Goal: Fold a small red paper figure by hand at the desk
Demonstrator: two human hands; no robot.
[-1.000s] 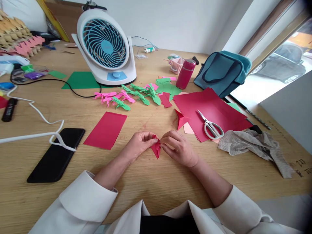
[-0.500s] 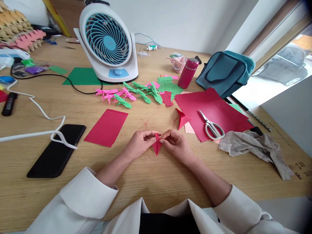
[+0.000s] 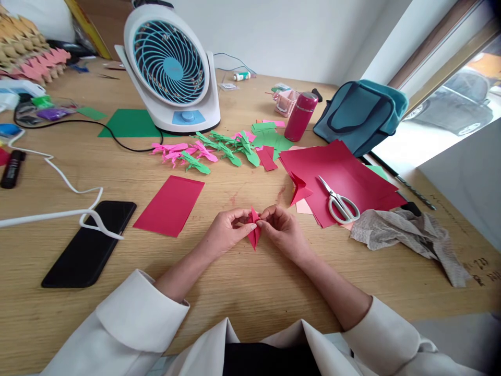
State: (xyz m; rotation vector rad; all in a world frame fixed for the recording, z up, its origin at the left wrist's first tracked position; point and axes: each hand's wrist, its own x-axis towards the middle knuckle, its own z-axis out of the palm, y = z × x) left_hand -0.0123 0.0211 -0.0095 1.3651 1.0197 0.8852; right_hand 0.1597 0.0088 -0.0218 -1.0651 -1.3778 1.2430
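Between my fingertips is a small piece of folded red paper [image 3: 254, 241], narrow and pointed at its top and bottom. My left hand [image 3: 230, 228] pinches it from the left, thumb in front. From the right, my right hand [image 3: 282, 231] grips its edge between thumb and forefinger. The fingers cover part of the folds. Just beyond my right hand stands another folded red paper piece [image 3: 300, 190] with pointed flaps. Flat red paper rectangles [image 3: 170, 205] lie to the left of my hands. Silver scissors [image 3: 340, 202] rest on a stack of large red sheets [image 3: 340, 156] at the right.
Pink and green folded paper figures [image 3: 229, 152] lie ahead, before a white fan [image 3: 172, 68]. A black phone [image 3: 90, 245] and white cable [image 3: 74, 190] are at left. A red bottle [image 3: 301, 116], teal bag [image 3: 362, 115] and crumpled cloth [image 3: 403, 232] are on the right.
The paper in my fingers has turned slightly, its upper point now rising above my thumbs. The other folded red piece has shifted right and tipped to a new angle. The view has moved a little.
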